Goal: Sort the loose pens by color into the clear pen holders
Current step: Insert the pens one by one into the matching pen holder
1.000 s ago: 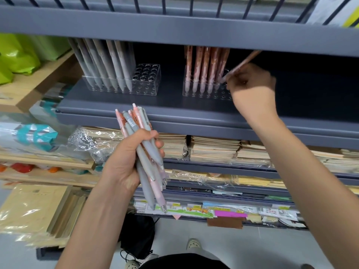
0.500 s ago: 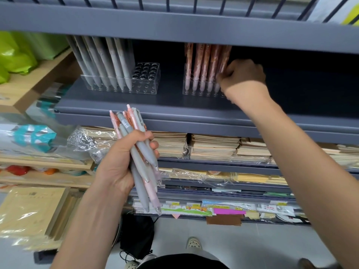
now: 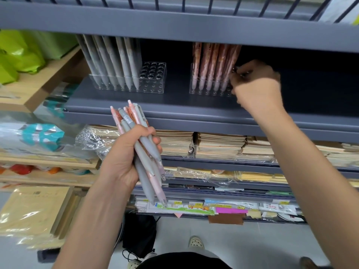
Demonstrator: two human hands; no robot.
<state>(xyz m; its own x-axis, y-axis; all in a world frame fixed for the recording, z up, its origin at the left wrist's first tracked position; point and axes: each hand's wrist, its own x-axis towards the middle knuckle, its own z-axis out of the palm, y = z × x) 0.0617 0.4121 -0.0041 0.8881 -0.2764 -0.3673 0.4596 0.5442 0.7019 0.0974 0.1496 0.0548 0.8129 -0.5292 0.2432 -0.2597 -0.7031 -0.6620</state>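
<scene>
My left hand (image 3: 124,158) is shut on a bundle of loose pens (image 3: 144,162), grey and pink mixed, tips pointing down, in front of the shelf edge. On the grey shelf (image 3: 174,105) stand two clear pen holders. The left holder (image 3: 153,82) carries several grey pens (image 3: 116,63) and has free holes on its right side. The right holder (image 3: 194,91) carries several pink pens (image 3: 209,63). My right hand (image 3: 256,84) is at that holder's right end, its fingers curled on the rightmost pink pen (image 3: 233,59), which leans toward the hand. The hand hides the holder's right end.
The upper shelf's edge (image 3: 174,26) hangs low over the pens. Below are stacks of wrapped notebooks (image 3: 219,146) and price labels (image 3: 194,206). Green bags (image 3: 21,55) and wrapped packs (image 3: 31,214) lie on wooden shelves to the left. A black bag (image 3: 139,233) sits on the floor.
My right hand brought a pink pen down from above the right holder into its right end and has sunk lower beside it. The left hand kept its bundle and barely moved.
</scene>
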